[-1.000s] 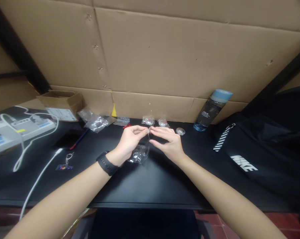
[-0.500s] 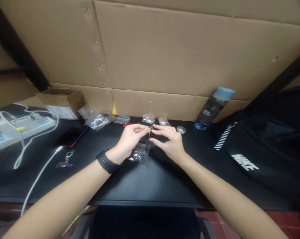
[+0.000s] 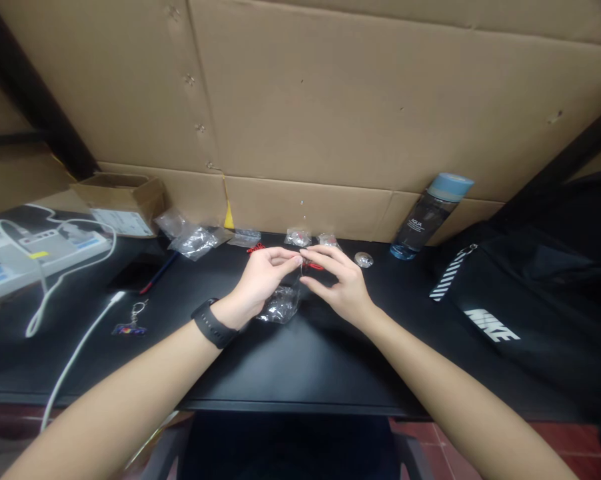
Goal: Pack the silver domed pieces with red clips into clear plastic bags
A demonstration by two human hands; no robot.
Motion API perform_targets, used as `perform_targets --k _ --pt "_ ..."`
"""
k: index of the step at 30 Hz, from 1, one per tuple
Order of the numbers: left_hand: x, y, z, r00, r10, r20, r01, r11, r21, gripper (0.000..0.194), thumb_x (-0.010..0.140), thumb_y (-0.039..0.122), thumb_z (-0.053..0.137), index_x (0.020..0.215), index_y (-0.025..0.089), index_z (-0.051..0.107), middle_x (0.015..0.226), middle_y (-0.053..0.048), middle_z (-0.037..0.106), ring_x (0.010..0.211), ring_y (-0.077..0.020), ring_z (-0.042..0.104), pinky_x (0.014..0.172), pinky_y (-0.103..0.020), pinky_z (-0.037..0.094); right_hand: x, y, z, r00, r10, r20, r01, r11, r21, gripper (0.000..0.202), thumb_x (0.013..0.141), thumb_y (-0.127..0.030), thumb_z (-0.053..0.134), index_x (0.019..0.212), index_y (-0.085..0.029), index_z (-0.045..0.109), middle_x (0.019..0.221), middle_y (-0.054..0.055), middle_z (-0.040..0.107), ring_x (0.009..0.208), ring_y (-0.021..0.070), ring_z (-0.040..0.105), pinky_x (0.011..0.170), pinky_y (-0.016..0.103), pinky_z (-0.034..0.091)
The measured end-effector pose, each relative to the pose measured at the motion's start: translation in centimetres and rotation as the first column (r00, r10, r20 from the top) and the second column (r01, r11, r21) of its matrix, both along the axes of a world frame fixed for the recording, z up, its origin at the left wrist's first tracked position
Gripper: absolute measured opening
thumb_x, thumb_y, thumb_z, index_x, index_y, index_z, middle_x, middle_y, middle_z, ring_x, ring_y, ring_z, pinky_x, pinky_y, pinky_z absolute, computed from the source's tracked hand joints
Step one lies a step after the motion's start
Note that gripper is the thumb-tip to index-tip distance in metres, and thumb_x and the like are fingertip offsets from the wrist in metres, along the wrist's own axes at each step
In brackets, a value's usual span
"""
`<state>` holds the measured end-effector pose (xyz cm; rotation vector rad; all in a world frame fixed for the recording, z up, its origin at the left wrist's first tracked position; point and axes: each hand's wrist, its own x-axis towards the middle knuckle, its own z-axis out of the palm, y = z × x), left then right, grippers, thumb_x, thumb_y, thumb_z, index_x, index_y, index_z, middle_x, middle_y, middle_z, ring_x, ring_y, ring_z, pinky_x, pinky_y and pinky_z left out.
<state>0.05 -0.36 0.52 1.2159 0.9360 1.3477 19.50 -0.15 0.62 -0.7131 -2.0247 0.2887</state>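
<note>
My left hand (image 3: 264,279), with a black watch (image 3: 214,323) on its wrist, pinches a small, thin item (image 3: 301,268) over the black table. My right hand (image 3: 344,283) is at the item's right side, fingers curved towards it. Something red (image 3: 314,266) shows between the hands. What exactly the item is cannot be made out. Below the hands lies a crumpled clear plastic bag (image 3: 280,305). Behind them are a red cord (image 3: 256,248) and small clear packets (image 3: 298,237). A round silvery disc (image 3: 364,259) lies to the right of my right hand.
A water bottle (image 3: 430,217) and a black bag (image 3: 510,293) are on the right. On the left are a power strip (image 3: 40,257), a white cable (image 3: 83,350), an open cardboard box (image 3: 125,200), a phone (image 3: 136,272) and a keychain (image 3: 129,329). A cardboard wall (image 3: 330,113) stands behind.
The round item between my hands has turned and now looks thinner, and red shows beside it. My right fingers have shifted slightly. The view has moved a little.
</note>
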Motion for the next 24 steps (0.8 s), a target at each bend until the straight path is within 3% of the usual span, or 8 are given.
perform_targets --k 8,13,15,18,20,24 --pt "0.2 0.1 -0.5 0.998 -0.025 -0.063 0.026 1.000 0.009 0.031 0.076 0.038 0.085 0.094 0.014 0.076 0.097 -0.011 0.078 0.093 -0.0243 0.073 0.091 -0.038 0.055 -0.1 -0.1 0.2 1.000 0.004 0.022 -0.005 1.000 0.027 0.041 0.085 -0.016 0.073 0.124 -0.028 0.072 0.124 0.008 0.065 0.114 0.0236 0.067 0.100 0.042 0.058" --pt "-2.1 1.5 0.5 0.950 -0.027 -0.311 0.077 0.986 0.148 0.030 0.090 0.042 0.071 0.107 0.018 0.070 0.106 -0.008 0.075 0.101 -0.0214 0.070 0.092 -0.033 0.051 0.1 -0.3 0.6 1.000 0.000 -0.018 0.001 1.000 0.024 0.041 0.083 -0.014 0.072 0.122 -0.027 0.072 0.128 0.009 0.061 0.099 0.0201 0.069 0.088 0.038 0.061" --pt "-3.9 2.0 1.2 0.866 -0.053 -0.498 0.179 0.962 0.208 0.025 0.092 0.042 0.068 0.097 0.018 0.070 0.098 -0.005 0.074 0.092 -0.0198 0.069 0.085 -0.031 0.051 0.3 -0.3 0.7 1.000 0.003 -0.026 -0.003 1.000 0.013 0.043 0.083 -0.014 0.071 0.124 -0.028 0.071 0.132 0.009 0.059 0.094 0.0183 0.069 0.083 0.036 0.061" --pt "-6.0 2.3 1.9 0.579 -0.212 -0.787 0.492 0.861 0.130 0.022 0.086 0.040 0.075 0.095 0.020 0.073 0.096 -0.002 0.075 0.087 -0.0196 0.069 0.084 -0.030 0.050 0.5 -0.4 0.9 1.000 0.016 -0.013 -0.016 1.000 0.009 0.045 0.084 -0.015 0.070 0.126 -0.029 0.069 0.133 0.009 0.059 0.098 0.0193 0.068 0.080 0.034 0.061" --pt "-6.4 2.3 1.9 0.445 -0.256 -0.858 0.578 0.814 0.057 0.027 0.083 0.038 0.078 0.104 0.022 0.075 0.103 -0.002 0.076 0.091 -0.0204 0.070 0.085 -0.029 0.050 0.8 -0.4 1.1 0.999 0.039 0.020 -0.039 0.999 0.006 0.044 0.085 -0.015 0.068 0.127 -0.028 0.069 0.130 0.009 0.060 0.100 0.0200 0.068 0.084 0.035 0.060" --pt "-5.4 2.1 0.8 0.397 -0.183 -0.899 0.580 0.809 0.092 0.038 0.080 0.036 0.082 0.115 0.023 0.074 0.111 -0.004 0.075 0.099 -0.0221 0.069 0.087 -0.029 0.049 1.5 -0.3 1.7 0.964 0.153 0.219 -0.145 0.988 -0.051 0.044 0.083 -0.015 0.070 0.125 -0.029 0.071 0.124 0.008 0.063 0.105 0.0216 0.067 0.094 0.037 0.058"
